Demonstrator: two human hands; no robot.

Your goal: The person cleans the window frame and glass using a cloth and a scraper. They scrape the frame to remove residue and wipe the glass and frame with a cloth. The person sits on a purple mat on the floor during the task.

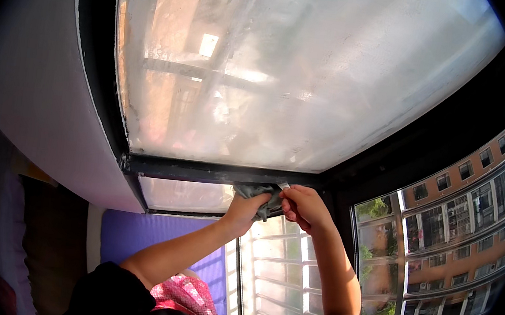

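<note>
My left hand (243,213) is closed around a crumpled grey-green cloth (259,190), just under the dark window frame bar (214,171). Close beside it on the right, my right hand (307,209) is closed, its fingers curled. A small pale, flat piece (283,185) shows at the right fingertips, against the bar; its kind is too small to make out. Above both hands stretches a large, hazy window pane (307,102) with streaks and reflections. A narrower lower pane (184,195) lies below the bar, left of the cloth.
A pale wall (33,73) curves along the left side. Below are a purple ribbed mat (133,237) and a pink patterned fabric (189,295). To the right, another window with metal bars (404,266) looks out on a brown building (471,242) and trees.
</note>
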